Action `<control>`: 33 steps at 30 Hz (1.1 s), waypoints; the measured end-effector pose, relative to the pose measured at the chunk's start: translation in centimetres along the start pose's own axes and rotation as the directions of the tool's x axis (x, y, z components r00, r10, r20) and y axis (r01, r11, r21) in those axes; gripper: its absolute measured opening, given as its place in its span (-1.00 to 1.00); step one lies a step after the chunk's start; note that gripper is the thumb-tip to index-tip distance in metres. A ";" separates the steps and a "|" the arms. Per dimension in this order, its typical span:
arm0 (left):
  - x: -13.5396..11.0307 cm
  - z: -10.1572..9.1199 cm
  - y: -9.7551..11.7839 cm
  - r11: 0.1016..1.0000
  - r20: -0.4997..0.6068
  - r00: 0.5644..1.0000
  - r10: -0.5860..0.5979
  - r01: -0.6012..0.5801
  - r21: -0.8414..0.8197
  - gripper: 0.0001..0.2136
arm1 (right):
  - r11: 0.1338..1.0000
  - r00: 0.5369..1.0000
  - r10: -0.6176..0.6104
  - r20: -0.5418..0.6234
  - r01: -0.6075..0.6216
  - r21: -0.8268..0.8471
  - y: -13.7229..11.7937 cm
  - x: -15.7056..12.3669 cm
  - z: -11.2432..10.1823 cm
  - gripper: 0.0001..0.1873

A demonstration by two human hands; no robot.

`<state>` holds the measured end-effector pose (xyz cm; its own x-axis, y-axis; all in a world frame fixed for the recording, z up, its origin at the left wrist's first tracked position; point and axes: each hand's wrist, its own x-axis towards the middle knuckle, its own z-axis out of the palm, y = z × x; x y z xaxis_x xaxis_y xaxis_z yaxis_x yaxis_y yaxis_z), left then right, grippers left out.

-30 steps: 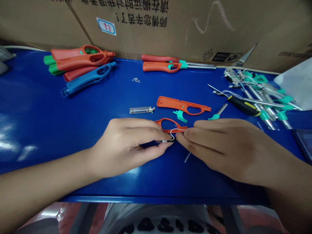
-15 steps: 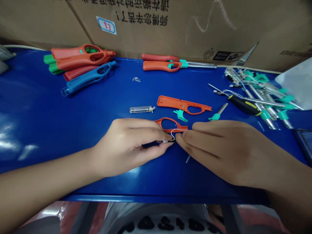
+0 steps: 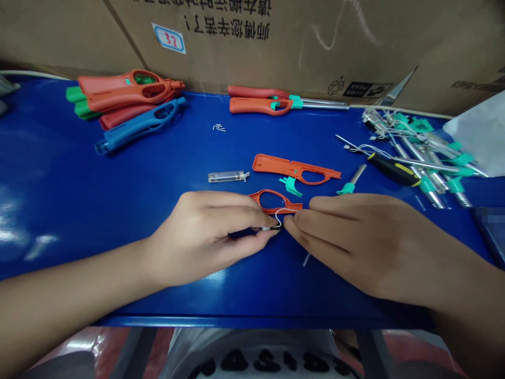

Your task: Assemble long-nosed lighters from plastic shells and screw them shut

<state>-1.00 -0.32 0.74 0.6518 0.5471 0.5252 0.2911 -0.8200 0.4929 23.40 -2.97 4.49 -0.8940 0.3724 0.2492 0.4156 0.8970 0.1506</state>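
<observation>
We look down at a blue workbench [image 3: 79, 221], our forearms reaching in from the lower corners. Our left hand [image 3: 201, 237] is closed in a pinch, with thumb and fingers grasping a small white-and-black wire end [image 3: 272, 228]. Our right hand [image 3: 366, 247] comes in from the other side, its fingertips [image 3: 292, 223] right against that same spot, though we cannot tell whether they are gripping anything. A thin white wire [image 3: 282, 211] loops up from the pinch and crosses an orange lighter shell half [image 3: 272, 199], which lies flat on the bench directly beneath our fingertips.

Just beyond it lies a second orange shell half [image 3: 294, 169], with a small teal trigger piece [image 3: 291, 186] between the two. To the left of these is a clear plastic tube [image 3: 226, 177]. To the right, a metal nozzle with a teal collar [image 3: 352, 181] lies near a black-and-yellow screwdriver [image 3: 392, 170], which rests against a heap of metal barrels with teal fittings [image 3: 422, 152].

Along the back, orange and blue long-nosed lighters [image 3: 126, 92] lie to the left, two more orange ones [image 3: 268, 105] lie at center, and tiny metal pins [image 3: 219, 128] lie between them. Cardboard boxes [image 3: 252, 47] stand behind the bench.
</observation>
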 end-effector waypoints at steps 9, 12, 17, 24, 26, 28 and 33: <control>0.0 0.0 -0.1 1.000 0.011 1.000 0.003 -0.002 -0.017 -0.95 | 1.000 1.000 0.004 0.015 -0.004 0.000 -0.2 -0.1 0.2 -0.59; 0.1 0.0 -0.1 1.000 0.020 1.000 0.005 -0.004 -0.022 -0.95 | 1.000 1.000 0.001 0.015 -0.001 -0.003 -0.2 0.0 0.2 -0.58; 0.2 -0.1 0.1 1.000 0.027 1.000 0.005 -0.005 -0.010 -0.97 | 1.000 1.000 -0.002 0.013 0.002 0.013 -0.2 0.0 0.0 -0.57; 0.2 -0.1 0.0 1.000 0.037 0.999 0.000 0.001 -0.020 -0.96 | 1.000 1.000 0.002 0.009 -0.002 0.014 -0.2 0.0 0.2 -0.60; 0.2 -0.1 0.0 1.000 0.039 0.999 -0.002 0.002 -0.023 -0.96 | 1.000 1.000 0.003 0.007 -0.003 0.012 -0.2 0.1 0.3 -0.59; 0.2 -0.1 0.0 1.000 0.042 0.999 -0.003 0.004 -0.024 -0.97 | 1.000 1.000 0.000 0.010 0.000 0.010 -0.3 0.1 0.3 -0.60; 0.1 0.0 0.0 0.999 0.049 0.999 -0.008 0.010 -0.033 -0.97 | 1.000 1.000 -0.009 0.016 0.009 -0.001 -0.2 0.0 0.2 -0.60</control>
<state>-0.96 -0.22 0.81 0.6826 0.5450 0.4868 0.2743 -0.8085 0.5206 23.24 -3.11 4.23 -0.9003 0.3678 0.2329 0.4076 0.9001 0.1539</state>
